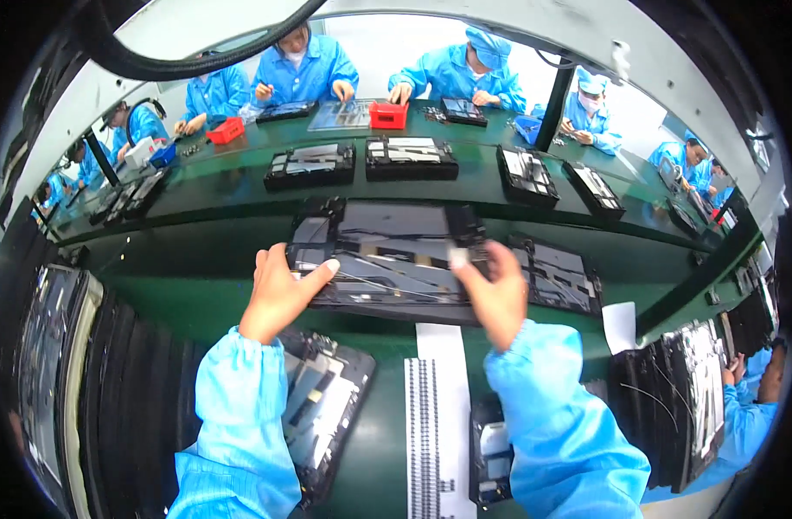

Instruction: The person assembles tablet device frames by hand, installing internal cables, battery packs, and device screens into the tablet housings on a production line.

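Observation:
An open black tablet-like device (387, 255) with thin wires across its inside is held flat above the green bench. My left hand (279, 294) grips its left edge, thumb on top. My right hand (497, 294) grips its right edge, with a small pale piece at the thumb tip. Both forearms wear light blue sleeves and come in from the lower edge. Whether the device rests on the one behind it or is lifted clear, I cannot tell.
Another open device (327, 406) lies under my left forearm and one (558, 275) sits to the right. A white strip sheet (439, 424) lies in front. Black trays (411, 158) ride the green belt (232, 186). Workers in blue sit opposite; a person's hand (735, 368) works at right.

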`<state>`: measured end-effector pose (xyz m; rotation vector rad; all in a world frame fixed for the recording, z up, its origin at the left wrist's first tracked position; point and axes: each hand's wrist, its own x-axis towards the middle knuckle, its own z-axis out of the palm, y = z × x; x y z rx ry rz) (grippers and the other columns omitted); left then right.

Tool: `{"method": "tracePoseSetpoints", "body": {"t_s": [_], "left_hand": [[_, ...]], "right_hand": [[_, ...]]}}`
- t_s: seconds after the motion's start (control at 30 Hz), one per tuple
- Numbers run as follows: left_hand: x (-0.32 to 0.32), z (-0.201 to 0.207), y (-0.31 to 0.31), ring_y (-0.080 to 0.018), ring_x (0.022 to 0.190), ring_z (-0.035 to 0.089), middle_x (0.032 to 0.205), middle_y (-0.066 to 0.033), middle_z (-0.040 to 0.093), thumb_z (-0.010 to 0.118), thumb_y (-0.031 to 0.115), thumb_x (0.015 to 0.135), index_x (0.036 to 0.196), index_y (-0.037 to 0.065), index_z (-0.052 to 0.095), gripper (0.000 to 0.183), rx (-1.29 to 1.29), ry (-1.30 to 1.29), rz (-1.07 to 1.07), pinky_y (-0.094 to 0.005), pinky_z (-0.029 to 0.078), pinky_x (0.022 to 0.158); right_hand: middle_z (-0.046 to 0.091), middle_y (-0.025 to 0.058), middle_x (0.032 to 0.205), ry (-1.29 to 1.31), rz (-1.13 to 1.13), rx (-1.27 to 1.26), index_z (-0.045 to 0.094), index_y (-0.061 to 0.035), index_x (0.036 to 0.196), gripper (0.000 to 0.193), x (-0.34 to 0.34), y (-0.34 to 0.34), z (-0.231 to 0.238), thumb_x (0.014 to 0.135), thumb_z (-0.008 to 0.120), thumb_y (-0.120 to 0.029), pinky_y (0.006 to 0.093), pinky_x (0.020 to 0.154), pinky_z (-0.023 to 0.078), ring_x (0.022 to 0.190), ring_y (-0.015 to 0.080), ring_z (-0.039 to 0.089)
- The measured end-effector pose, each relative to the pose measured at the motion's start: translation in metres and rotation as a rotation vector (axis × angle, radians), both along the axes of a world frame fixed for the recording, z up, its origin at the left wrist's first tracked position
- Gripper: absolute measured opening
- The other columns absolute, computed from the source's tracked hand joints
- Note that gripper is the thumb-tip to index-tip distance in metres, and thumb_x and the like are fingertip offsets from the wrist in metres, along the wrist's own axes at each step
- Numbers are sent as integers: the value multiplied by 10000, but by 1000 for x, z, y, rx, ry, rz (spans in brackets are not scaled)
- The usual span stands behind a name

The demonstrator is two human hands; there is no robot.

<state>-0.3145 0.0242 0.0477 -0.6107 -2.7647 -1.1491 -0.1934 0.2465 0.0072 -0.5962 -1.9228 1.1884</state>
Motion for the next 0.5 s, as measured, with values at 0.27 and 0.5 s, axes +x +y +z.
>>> {"method": "tracePoseSetpoints", "body": {"t_s": [0.27, 0.5], "left_hand": [[224, -8, -1, -311, 892, 391, 990, -213, 359, 692, 305, 716, 1263, -89, 275, 792, 205, -87, -267, -375, 371, 792], [297, -59, 4, -297, 879, 390, 967, -209, 366, 646, 380, 757, 1259, -125, 266, 807, 161, -248, -322, -362, 364, 792]], "right_hand": [[511, 172, 1142, 54, -156, -324, 382, 55, 1244, 583, 257, -30, 33, 721, 600, -84, 302, 904, 382, 1029, 205, 506], [501, 150, 1163, -47, -108, -310, 393, 38, 1240, 579, 321, 0, -13, 723, 614, -100, 303, 901, 374, 999, 192, 502]]}}
